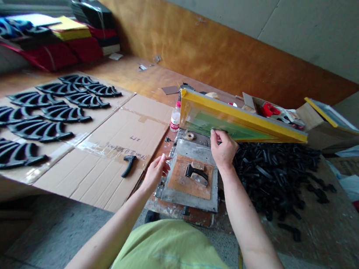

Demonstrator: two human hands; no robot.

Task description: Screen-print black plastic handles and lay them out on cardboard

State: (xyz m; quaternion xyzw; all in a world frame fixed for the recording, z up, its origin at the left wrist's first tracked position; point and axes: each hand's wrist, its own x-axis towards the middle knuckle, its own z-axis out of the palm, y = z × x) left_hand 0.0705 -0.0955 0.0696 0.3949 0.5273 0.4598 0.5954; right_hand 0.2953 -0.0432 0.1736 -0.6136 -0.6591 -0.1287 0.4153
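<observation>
My left hand [155,170] hovers at the left edge of a metal plate [172,189], its fingers loosely curled and apart, with nothing visible in them. On the plate's brown board [179,183], a black handle-shaped plastic piece [198,173] rests on a small raised holder. My right hand [224,150] is closed in a pinch in front of the green mesh of a tilted, yellow-taped screen frame [254,119]. Whether anything is between those fingertips is hidden. A similar black piece [128,165] lies on the cardboard, left of my left hand.
Fan-shaped rows of black pieces [39,129] cover the cardboard sheet [94,176] at left. A heap of black pieces [270,173] lies at right. A bottle [175,117] and tape roll [190,136] stand behind the plate. Another yellow-edged frame [330,114] rests on a box.
</observation>
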